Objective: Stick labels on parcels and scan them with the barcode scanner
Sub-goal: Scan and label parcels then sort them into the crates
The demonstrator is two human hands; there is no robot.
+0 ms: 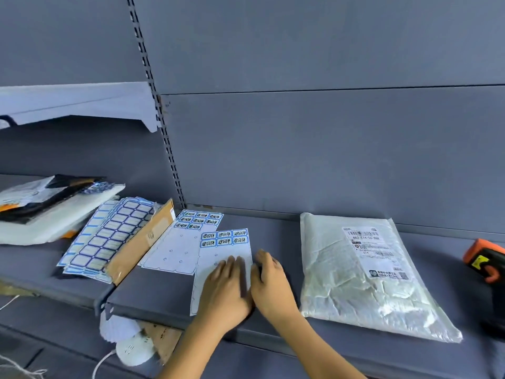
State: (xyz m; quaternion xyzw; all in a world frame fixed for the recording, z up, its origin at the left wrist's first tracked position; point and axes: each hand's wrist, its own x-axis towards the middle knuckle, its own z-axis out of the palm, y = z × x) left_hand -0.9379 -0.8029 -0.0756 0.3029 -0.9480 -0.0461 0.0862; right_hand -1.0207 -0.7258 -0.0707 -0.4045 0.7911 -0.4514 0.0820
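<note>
A white label sheet [226, 242] with several blue-framed labels along its top lies on the grey shelf [153, 294]. My left hand [225, 289] rests flat on the sheet's lower part, fingers straight. My right hand [270, 280] sits beside it at the sheet's right edge, fingers bent down onto the shelf. A second label sheet [180, 242] lies to the left. A clear plastic parcel [363, 280] with a printed shipping label lies to the right. An orange and black barcode scanner [486, 259] sits at the far right edge.
A tilted cardboard box [142, 242] and a stack of blue-bordered blank label sheets [109, 239] lie left of the sheets. Further left sits a pile of parcels [46, 206]. A white round device [134, 348] with a cable hangs below the shelf.
</note>
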